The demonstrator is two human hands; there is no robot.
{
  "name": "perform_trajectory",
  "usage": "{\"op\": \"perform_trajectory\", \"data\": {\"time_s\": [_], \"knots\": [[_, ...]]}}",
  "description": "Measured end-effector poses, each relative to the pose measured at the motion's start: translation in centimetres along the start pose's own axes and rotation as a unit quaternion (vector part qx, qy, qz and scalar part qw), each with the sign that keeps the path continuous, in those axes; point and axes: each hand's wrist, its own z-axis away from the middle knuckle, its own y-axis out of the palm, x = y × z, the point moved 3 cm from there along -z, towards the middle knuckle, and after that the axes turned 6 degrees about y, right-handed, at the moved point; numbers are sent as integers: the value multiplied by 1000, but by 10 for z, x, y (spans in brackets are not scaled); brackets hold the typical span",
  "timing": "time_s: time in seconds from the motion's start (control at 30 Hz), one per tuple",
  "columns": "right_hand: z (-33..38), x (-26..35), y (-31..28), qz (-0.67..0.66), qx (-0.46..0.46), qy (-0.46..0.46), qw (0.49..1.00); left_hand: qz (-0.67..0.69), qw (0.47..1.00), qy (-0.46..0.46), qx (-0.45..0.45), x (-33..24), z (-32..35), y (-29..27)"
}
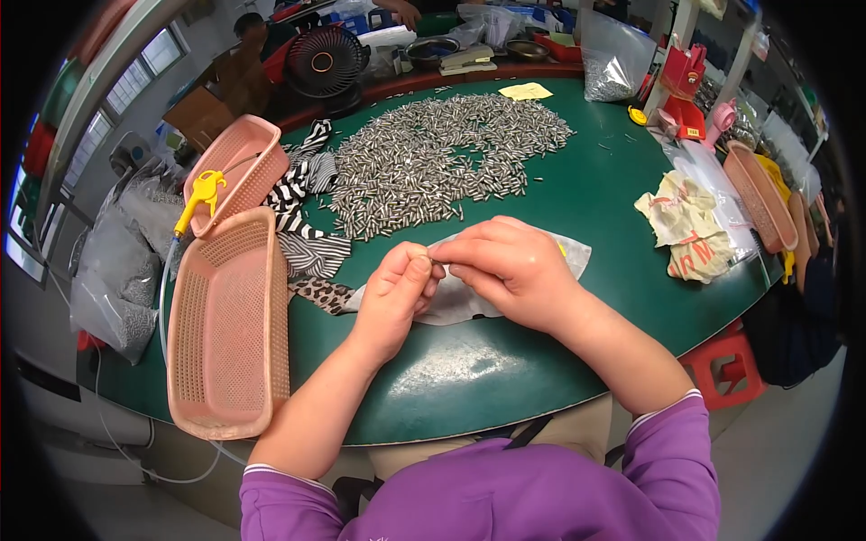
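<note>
My left hand (393, 293) and my right hand (521, 270) meet over the middle of the green table, fingertips pinched together. A small dark bit shows between them, mostly hidden by the fingers, too small to name. Under my hands lies a pale grey cloth or sheet (460, 308). Just beyond them spreads a big heap of small silvery metal pins (415, 167), one layer to several deep.
An empty pink plastic basket (230, 334) stands left of my left forearm; a second basket (239, 162) behind it carries a yellow air gun (203, 200). Striped cloth (311, 180) lies beside the heap. A crumpled cream cloth (687, 225) is at right. A black fan (323, 61) stands at the back.
</note>
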Motion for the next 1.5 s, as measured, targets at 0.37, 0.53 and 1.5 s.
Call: {"op": "perform_trajectory", "data": {"time_s": [0.37,0.53,1.5], "knots": [[0,-6,0,-70,-25,49,996,27,1000,6,15,-2,1,1],[-1,-1,-2,-120,8,88,989,21,999,22,-30,-3,1,-1],[-2,-4,-5,78,-29,-32,996,-55,996,61,-29,-5,3,1]]}}
